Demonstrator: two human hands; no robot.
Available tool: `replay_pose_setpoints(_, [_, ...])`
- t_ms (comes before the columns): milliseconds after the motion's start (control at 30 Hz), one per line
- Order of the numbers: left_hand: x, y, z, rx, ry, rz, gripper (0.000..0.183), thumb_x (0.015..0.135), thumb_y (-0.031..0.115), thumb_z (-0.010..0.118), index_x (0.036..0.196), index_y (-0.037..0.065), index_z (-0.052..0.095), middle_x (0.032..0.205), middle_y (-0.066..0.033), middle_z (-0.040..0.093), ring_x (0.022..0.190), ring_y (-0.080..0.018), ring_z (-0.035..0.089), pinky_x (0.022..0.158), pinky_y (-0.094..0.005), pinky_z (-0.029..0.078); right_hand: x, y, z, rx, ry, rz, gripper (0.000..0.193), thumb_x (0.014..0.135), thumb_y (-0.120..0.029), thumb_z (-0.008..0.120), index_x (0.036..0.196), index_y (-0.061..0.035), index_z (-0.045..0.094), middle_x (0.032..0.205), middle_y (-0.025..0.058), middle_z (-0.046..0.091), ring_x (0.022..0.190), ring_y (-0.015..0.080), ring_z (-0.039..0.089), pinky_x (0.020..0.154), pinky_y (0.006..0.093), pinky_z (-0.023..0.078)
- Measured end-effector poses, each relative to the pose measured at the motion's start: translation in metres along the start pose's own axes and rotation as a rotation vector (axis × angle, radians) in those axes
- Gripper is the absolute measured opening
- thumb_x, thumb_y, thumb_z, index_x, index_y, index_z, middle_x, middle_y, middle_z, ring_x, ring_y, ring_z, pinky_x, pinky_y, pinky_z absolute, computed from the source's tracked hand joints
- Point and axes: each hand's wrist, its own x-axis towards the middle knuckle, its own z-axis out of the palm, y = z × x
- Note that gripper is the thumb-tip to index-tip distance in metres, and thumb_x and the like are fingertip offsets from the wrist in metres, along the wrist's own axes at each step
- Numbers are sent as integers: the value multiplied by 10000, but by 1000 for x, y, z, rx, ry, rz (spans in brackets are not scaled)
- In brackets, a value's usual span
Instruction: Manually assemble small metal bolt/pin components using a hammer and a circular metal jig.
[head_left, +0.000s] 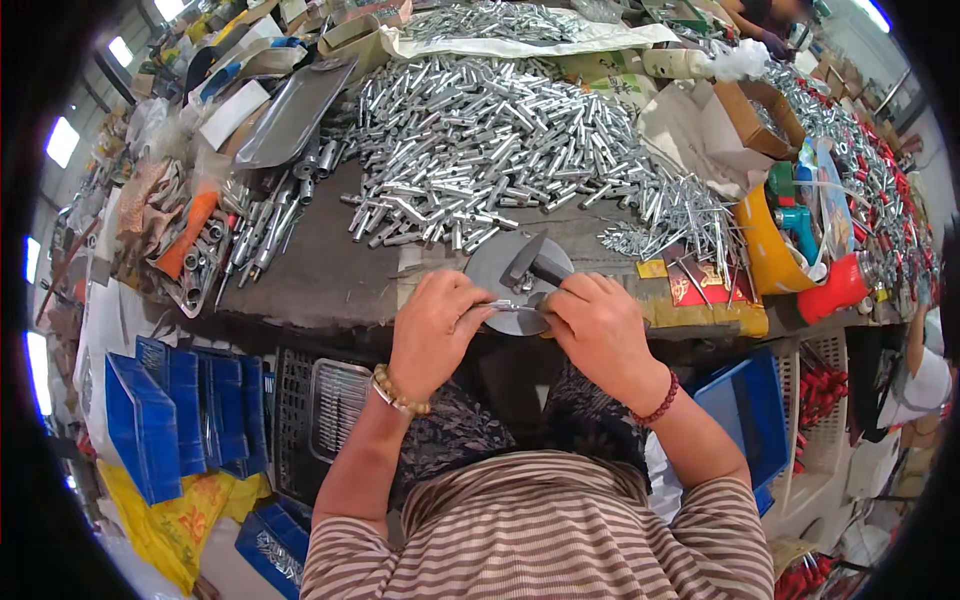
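My left hand (438, 325) is closed in a pinch on a small silver metal piece (507, 306), which points toward the right. Thumb and fingertips of my right hand (602, 328) are pinched together at its other end; whatever detail lies between them is too small to make out. Both hands are over the near part of a round grey metal plate (484, 262) at the table's front edge. On that plate, just beyond my fingers, rests a dark hammer-like metal block (537, 262). Past it spreads a large heap of silver metal tubes (480, 140).
Thin metal pins (680, 225) lie in a pile at the right, by a yellow container (765, 240) and a red bottle (835, 287). Long sockets and an orange-handled tool (188, 235) lie left. Blue bins (145, 425) flank my legs. Another person works at the far right.
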Motion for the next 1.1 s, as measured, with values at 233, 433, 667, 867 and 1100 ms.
replay_pose_setpoints(233, [-3,3,0,-34,-40,-67,130,845,86,784,971,66,761,943,-69,643,895,-262,639,763,-370,516,-1,6,2,59,-10,8,161,753,-64,780,875,-94,679,885,54,587,876,278,628,785,416,503])
replay_pose_setpoints(433, [-8,2,4,-185,-47,-87,124,845,40,771,968,38,758,925,-80,622,881,-239,629,757,-347,505,-4,7,5,85,-31,26,163,726,-64,790,851,-98,692,869,55,605,880,301,641,781,421,509])
replay_pose_setpoints(667, [-7,12,-2,-194,-63,-120,130,846,17,767,976,25,764,907,-81,611,813,-222,632,713,-328,502,-7,1,5,132,35,16,99,770,-89,778,843,-102,712,878,60,628,868,290,645,781,424,509])
replay_pose_setpoints(867, [4,6,8,-254,-84,-160,132,851,-5,755,982,13,760,911,-63,576,838,-184,591,736,-301,471,-21,70,-39,-124,231,368,104,789,-43,734,885,-77,713,853,114,642,837,343,665,723,446,542])
replay_pose_setpoints(1100, [-19,-14,-12,38,-13,67,85,869,57,714,949,31,724,953,-121,628,909,-308,619,807,-398,521,4,82,-8,-215,117,203,120,817,-107,753,870,-42,666,884,149,621,896,377,647,756,481,521])
